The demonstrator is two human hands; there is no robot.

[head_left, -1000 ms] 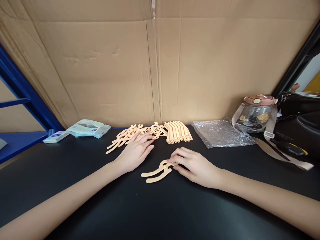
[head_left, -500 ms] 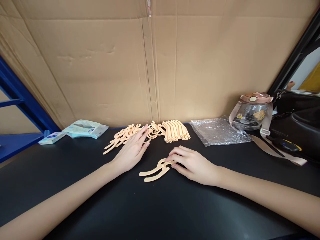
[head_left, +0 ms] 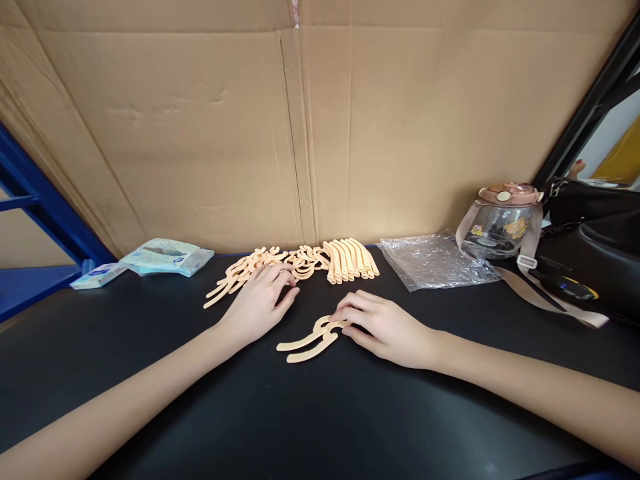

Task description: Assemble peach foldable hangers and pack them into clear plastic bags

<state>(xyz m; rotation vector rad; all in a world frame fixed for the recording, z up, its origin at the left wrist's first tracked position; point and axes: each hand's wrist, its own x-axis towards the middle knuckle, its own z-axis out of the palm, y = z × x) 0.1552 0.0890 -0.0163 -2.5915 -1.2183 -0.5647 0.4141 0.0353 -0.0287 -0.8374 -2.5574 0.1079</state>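
Observation:
Two cream curved plastic pieces point(head_left: 314, 355), which look like arms of a folding hanger, lie side by side on the black table point(head_left: 300, 420). My right hand point(head_left: 383, 330) pinches them at their hooked end, thumb and fingertips hiding part of it. Over a loose pile of similar cream hanger pieces point(head_left: 235, 273) is my left hand point(head_left: 260, 303). Its fingers bend down onto the right part of the pile and its thumb stands apart. Contact under those fingers is hidden. Just right of it are small curved cream hooks point(head_left: 315, 255) and a neat stack of cream arms point(head_left: 353, 260).
Behind the table rises a cardboard wall point(head_left: 225, 133). A blue-white tissue pack point(head_left: 170, 257) lies at the left. At the right are a clear plastic bag point(head_left: 437, 263), a strapped water bottle point(head_left: 505, 227) and a black bag point(head_left: 600, 253).
My left hand's fingers, stretched out before, have bent down onto the pile. My right hand and the two pieces stay in place; the view has shifted slightly.

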